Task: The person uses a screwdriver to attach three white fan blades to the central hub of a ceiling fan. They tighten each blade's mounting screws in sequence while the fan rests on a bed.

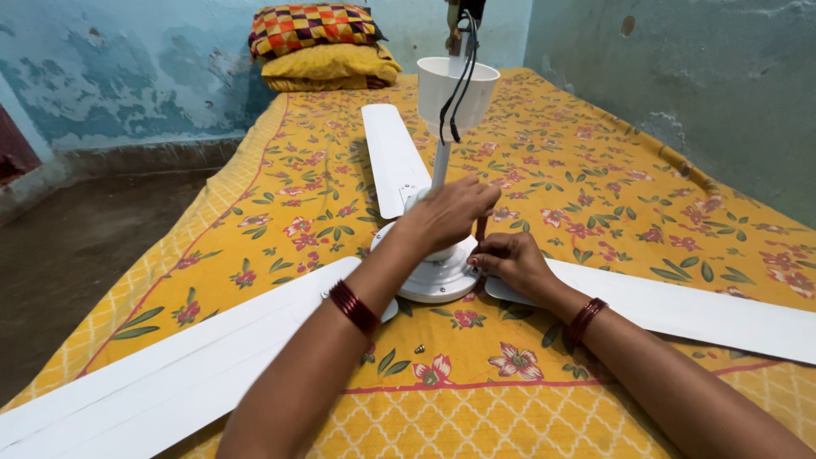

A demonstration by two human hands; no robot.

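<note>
A white ceiling fan (435, 274) lies on a bed covered by a yellow flowered sheet (552, 178), its three blades spread flat and its rod standing up to a white cup (457, 92). The left hand (446, 212) rests on top of the motor housing, fingers curled together over it, steadying it. The right hand (512, 262) sits at the housing's edge where a blade (680, 310) joins, fingertips pinched on a thin reddish tool (482, 229) held upright; its tip is hidden. To do this well, it seems best to keep the tool straight, press the housing firmly down, and mind the small loose screw (419, 348) lying on the sheet nearby.
</note>
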